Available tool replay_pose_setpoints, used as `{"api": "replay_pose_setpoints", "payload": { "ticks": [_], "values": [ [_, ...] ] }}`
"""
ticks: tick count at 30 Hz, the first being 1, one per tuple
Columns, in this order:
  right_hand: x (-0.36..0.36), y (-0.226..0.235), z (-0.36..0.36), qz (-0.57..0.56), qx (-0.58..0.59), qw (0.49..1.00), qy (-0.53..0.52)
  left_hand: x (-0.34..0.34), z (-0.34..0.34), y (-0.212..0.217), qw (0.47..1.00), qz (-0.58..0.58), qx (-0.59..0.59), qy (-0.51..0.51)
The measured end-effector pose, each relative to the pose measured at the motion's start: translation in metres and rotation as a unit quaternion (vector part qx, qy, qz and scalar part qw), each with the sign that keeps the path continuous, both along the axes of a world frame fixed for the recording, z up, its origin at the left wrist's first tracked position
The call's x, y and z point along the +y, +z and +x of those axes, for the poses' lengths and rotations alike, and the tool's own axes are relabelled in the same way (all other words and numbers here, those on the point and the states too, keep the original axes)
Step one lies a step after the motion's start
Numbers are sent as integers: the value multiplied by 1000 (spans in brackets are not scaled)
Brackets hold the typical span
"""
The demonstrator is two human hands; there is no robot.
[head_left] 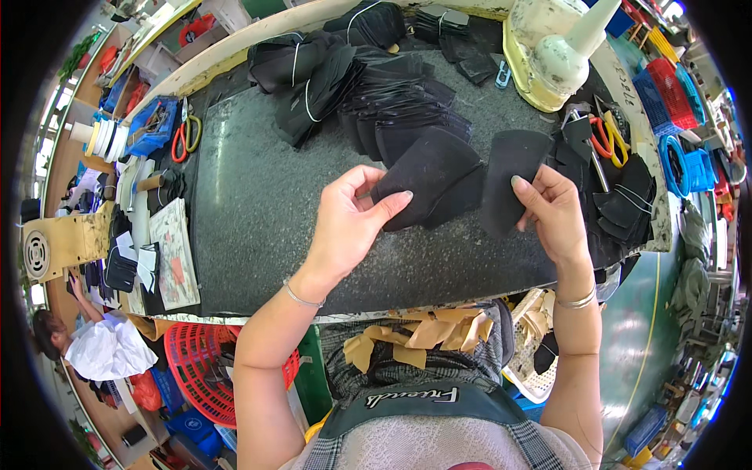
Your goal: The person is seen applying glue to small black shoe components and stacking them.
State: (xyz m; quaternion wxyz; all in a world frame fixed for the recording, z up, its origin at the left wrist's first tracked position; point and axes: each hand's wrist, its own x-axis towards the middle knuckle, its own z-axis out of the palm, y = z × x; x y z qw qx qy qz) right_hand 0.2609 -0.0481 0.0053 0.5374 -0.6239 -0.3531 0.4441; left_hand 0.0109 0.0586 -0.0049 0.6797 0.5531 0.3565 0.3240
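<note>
Closest to the person's lap, strips of tan paper tape (415, 335) lie across a checked cloth, with a red plastic basket (205, 362) down at the left and a white basket (533, 374) at the right. Both bare forearms rise from the lower edge and meet above the near edge of the dark speckled worktop (251, 211), each wrist wearing a thin silver bangle.

Her left hand (345, 223) is bent back at the wrist, palm turned toward the right. Its thumb and fingers are pinched narrowly on the lower left corner of a stack of black curved fabric pieces (435, 180), which is held just above the table surface. The thumb lies flat across the top of the stack, nail up.

Her right hand (552, 211) comes up straighter, its fingers curled inward. It grips the right edge of a single black fabric piece (509, 176) between thumb and fingers, with the thumb on top. This piece hangs beside the stack, their edges close or just touching; I cannot tell which.

Farther back, a fanned heap of black cut pieces (376, 98) covers the middle of the table. Orange-handled scissors (185, 135) lie at the far left by a blue tray (153, 125). More black pieces (627, 205) and another pair of scissors (607, 137) sit to the right. At the far edge stands a cream-coloured machine (552, 47).
</note>
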Motion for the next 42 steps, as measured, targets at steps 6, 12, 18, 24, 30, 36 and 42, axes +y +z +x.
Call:
{"api": "replay_pose_setpoints", "payload": {
  "ticks": [6,12,18,24,30,36,42],
  "values": [
    [-8,16,-33,9,-241,946,218,-39,1,-15,966,-209,-137,-66],
    [-3,29,-48,24,-250,945,211,-42,-12,7,976,-157,-59,-141],
    [2,30,-47,70,-274,940,192,-27,-10,2,992,-108,-25,-64],
    [-10,20,-43,-36,-179,978,103,-30,-15,-6,977,-171,-124,4],
    [-29,13,-53,31,-235,952,194,-47,-13,-2,999,-5,-29,-33],
    [19,0,-35,160,-509,844,60,-26,7,-17,867,448,220,-11],
    [24,-5,-29,37,-423,878,221,-17,9,-16,902,347,242,-80]
  ]
}}
